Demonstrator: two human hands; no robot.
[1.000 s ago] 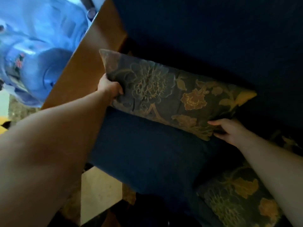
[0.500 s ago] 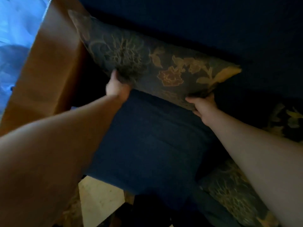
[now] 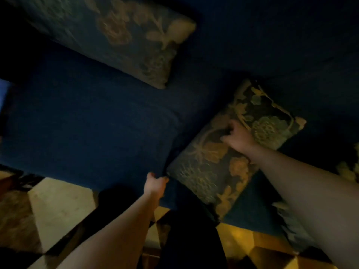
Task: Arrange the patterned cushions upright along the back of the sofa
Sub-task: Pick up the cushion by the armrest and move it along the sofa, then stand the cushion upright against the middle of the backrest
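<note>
One dark floral cushion (image 3: 120, 35) with gold flowers stands upright against the dark blue sofa back (image 3: 272, 35) at the upper left, with neither hand on it. A second floral cushion (image 3: 219, 158) lies tilted on the blue seat (image 3: 87, 129) at centre right. My right hand (image 3: 238, 137) presses down on the upper middle of this second cushion, fingers curled into the fabric. My left hand (image 3: 155, 185) pinches its lower left corner at the seat's front edge. A third patterned cushion (image 3: 349, 169) peeks in at the right edge.
The scene is dim. Below the seat's front edge lies a floor of pale and yellow tiles (image 3: 58, 206). A fringed patterned fabric (image 3: 291, 226) hangs under my right forearm. My dark-clothed legs (image 3: 190, 239) stand against the sofa front.
Both hands let go of the first cushion, which now leans against the sofa back. The view swung right and down, and my hands moved onto the second cushion on the seat.
</note>
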